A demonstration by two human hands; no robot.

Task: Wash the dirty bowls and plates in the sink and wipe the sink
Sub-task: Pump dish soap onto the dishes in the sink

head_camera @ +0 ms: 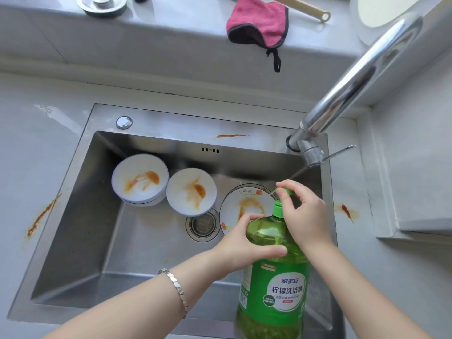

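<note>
- The grey surface (36, 148) around the sink (80, 241) has orange sauce smears, one left (41, 216) and one right (346, 211) of the basin. There is a third streak (231, 136) on the sink's back rim.
- A chrome tap (362, 77) rises from the sink's far right corner and arches up over the right side.
- On the ledge (171, 23) behind lie a pink cloth (256, 23), hanging over the edge, and a metal plug (101, 4).
- Two stained bowls sit in the basin. The left bowl (139, 178) is stacked on another dish, and the second bowl (190, 190) is just beside it, overlapping the drain (203, 225).
- A flowered plate (244, 206), also smeared, lies right of the drain, partly behind my hands.
- My left hand (244, 245), with a bracelet (175, 287) on its wrist, grips the shoulder of the green soap bottle (271, 277), fingers (269, 252) curled round it.
- The bottle stands upright at the sink's near right.
- My right hand (303, 211) comes in above, its fingers (288, 184) pinching the green pump (285, 192), whose nozzle points at the plate.
</note>
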